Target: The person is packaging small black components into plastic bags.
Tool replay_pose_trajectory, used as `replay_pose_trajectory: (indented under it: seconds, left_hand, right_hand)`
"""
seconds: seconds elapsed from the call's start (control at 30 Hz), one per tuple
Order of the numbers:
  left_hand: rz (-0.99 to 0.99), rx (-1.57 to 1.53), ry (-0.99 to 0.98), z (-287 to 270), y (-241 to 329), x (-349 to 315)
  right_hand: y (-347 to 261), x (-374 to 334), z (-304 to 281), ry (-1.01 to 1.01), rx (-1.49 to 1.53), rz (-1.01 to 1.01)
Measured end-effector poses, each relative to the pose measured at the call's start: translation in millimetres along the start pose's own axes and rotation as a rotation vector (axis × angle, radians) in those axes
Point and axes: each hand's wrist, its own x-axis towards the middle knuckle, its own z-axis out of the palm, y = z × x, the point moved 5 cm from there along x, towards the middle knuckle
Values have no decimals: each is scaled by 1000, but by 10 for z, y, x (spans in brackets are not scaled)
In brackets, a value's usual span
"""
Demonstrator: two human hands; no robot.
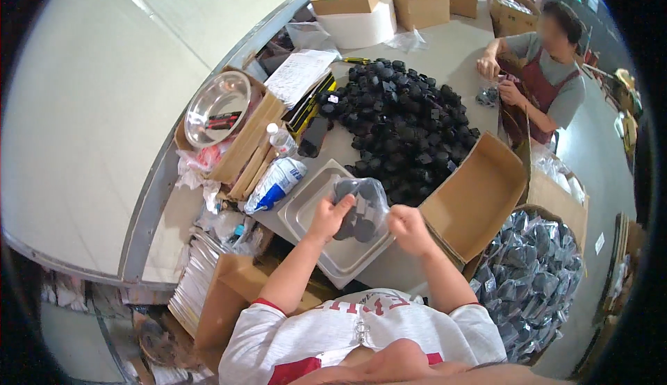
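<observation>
While seemingly pinched between both hands (368, 222); clear bag (365, 208)

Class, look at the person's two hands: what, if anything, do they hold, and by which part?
Both hands hold one clear plastic bag of black parts: left hand at its left edge, right hand at its right edge.

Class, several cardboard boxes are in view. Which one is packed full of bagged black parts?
The big box at the person's right, beside the table, heaped with filled clear bags; the boxes at the table's far end are not.

Head-worn fisheye, steeply down over worktable (458, 44)
</observation>
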Motion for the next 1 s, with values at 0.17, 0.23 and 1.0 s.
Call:
replay_pose_trajectory:
  seconds: [0.17, 0.23, 1.0]
  left_hand:
    - [-301, -153, -38, -336, -18, 435]
    - [-290, -247, 29, -424, 19, 535]
    - [223, 386, 230, 362, 171, 1528]
  right_hand:
    - [-73, -31, -1219, 615, 684, -131]
    - [-164, 38, -1425, 674, 420, -98]
    - [620, 663, -786, 596, 713, -30]
